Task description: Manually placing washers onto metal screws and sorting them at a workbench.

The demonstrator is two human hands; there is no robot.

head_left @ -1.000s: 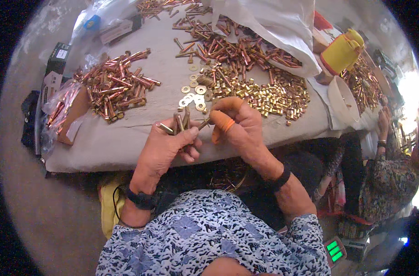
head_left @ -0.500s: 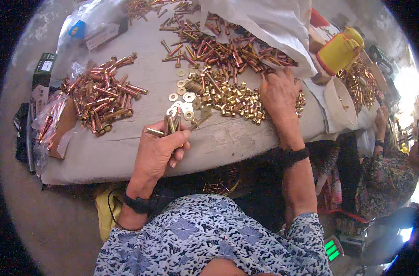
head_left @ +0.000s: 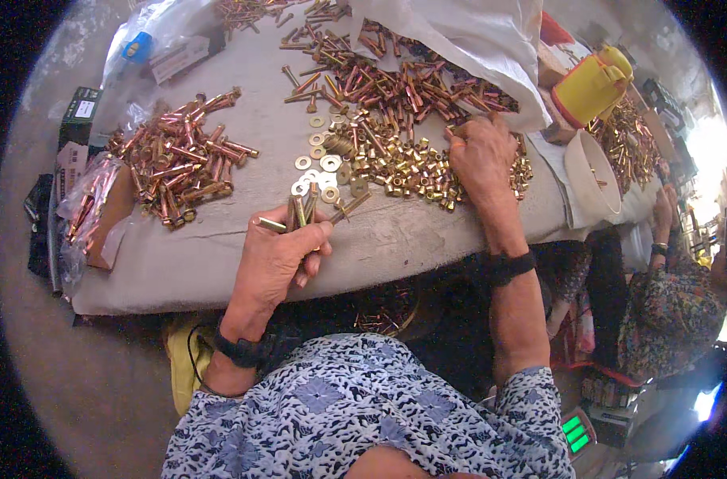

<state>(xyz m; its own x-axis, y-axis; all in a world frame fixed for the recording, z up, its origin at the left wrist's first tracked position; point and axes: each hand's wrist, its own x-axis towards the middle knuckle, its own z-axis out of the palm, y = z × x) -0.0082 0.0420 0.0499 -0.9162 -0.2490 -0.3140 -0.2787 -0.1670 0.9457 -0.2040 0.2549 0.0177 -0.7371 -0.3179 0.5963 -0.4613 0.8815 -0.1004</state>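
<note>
My left hand (head_left: 277,254) is closed around several bolts (head_left: 302,211) at the table's near edge, their shanks sticking up and out past the thumb. Just beyond it lie loose flat washers (head_left: 329,163) and a slanted stack of them. My right hand (head_left: 486,160) reaches over the right end of a pile of brass-coloured nuts (head_left: 415,172), close to the edge of the bolt heap (head_left: 403,88). Its fingers are curled inward; whatever they pinch is hidden beneath them.
Another bolt pile (head_left: 184,160) lies on the left beside an open carton (head_left: 114,215) with bagged bolts. A white sack (head_left: 467,40) covers part of the far heap. On the right are a white bowl (head_left: 591,177), a yellow container (head_left: 593,86) and another person's arm (head_left: 663,215).
My right hand has shifted slightly left and its fingers have curled more. The left hand keeps its hold on the bolts, almost still.
</note>
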